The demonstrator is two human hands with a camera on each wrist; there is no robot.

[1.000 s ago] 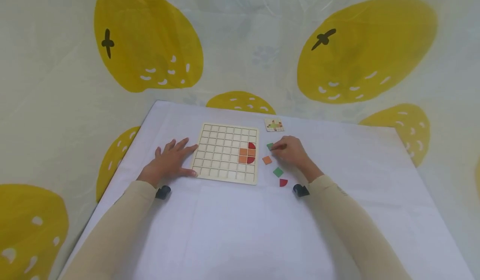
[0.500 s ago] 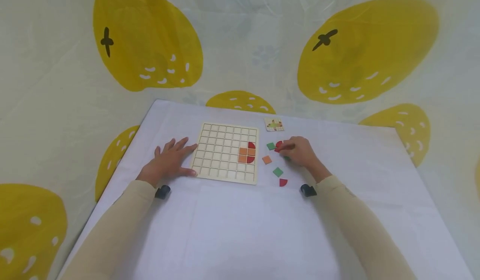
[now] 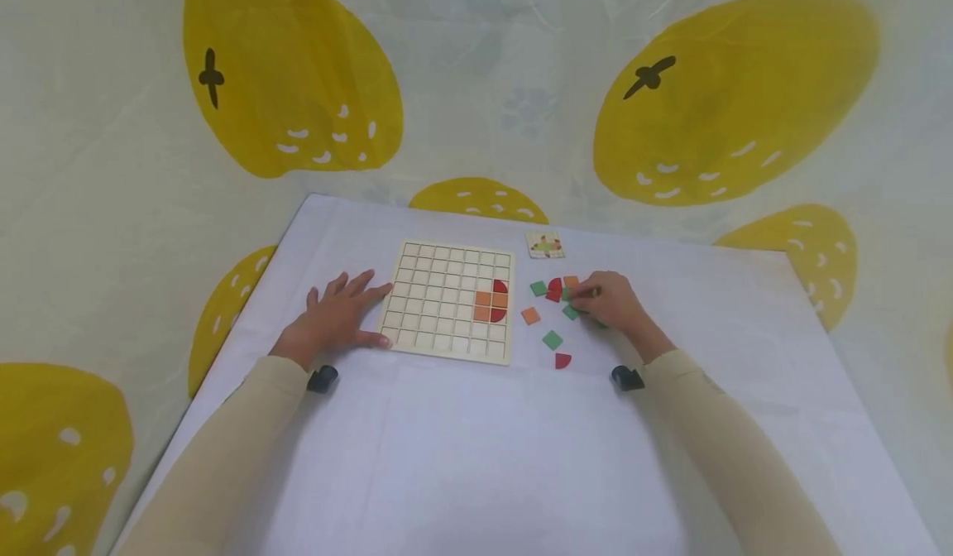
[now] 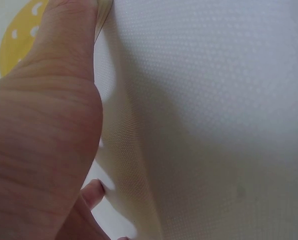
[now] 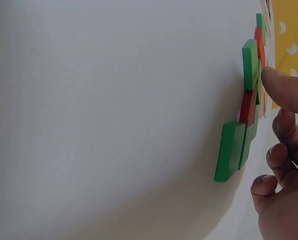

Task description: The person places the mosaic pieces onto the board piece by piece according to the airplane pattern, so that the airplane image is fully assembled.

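In the head view my left hand (image 3: pixel 333 318) lies with fingers spread at the left edge of the wooden grid board (image 3: pixel 432 308). Its thumb and a fingertip are right at the rim. My right hand (image 3: pixel 610 301) is over a cluster of small tiles right of the board, fingers loosely bent. Its fingertips reach a green tile (image 3: pixel 567 294). In the right wrist view the thumb (image 5: pixel 284 90) is close by a green tile (image 5: pixel 250 65), the other fingers are curled apart from the tiles, and nothing shows in its hold. On the board sit orange squares (image 3: pixel 483 299) and red quarter-round tiles (image 3: pixel 499 315).
A small pattern card (image 3: pixel 546 246) lies behind the tiles. Apart from the cluster are an orange tile (image 3: pixel 530 316), a green tile (image 3: pixel 553 340) and a red quarter-round tile (image 3: pixel 563 361). White cloth (image 3: pixel 447 457) covers the table.
My right hand has shifted to the right across the tiles, uncovering red, orange and green ones that it hid before. The left hand and the board stay in place.
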